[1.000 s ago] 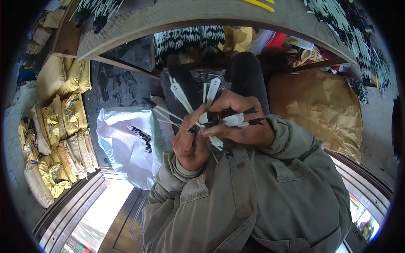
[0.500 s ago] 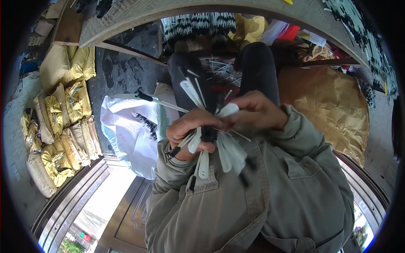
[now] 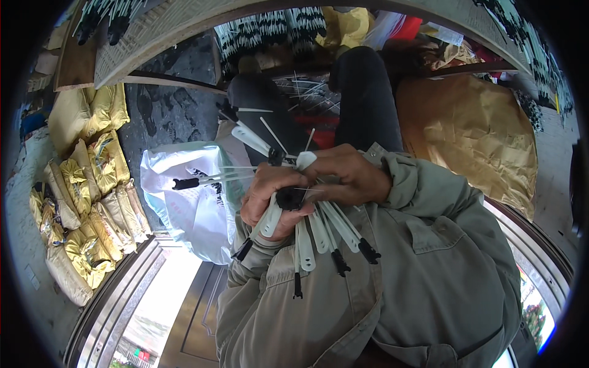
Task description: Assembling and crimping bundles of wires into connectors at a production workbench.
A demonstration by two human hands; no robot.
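A person's left hand [image 3: 264, 193] wrapped around a round black hub [image 3: 289, 198] mid-frame, right hand [image 3: 353, 175] bent close beside it, its pinch too hidden to tell, smooth flat white strips [image 3: 305, 248] and skinny black-tipped sticks [image 3: 340, 262] fanning out, a crinkly brown paper sack [image 3: 469, 141] at right.

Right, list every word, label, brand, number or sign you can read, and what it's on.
None can be read.
White bag: faint marks, too blurred to read.
Yellow packs: no readable lettering.
Black hub: no lettering can be made out.
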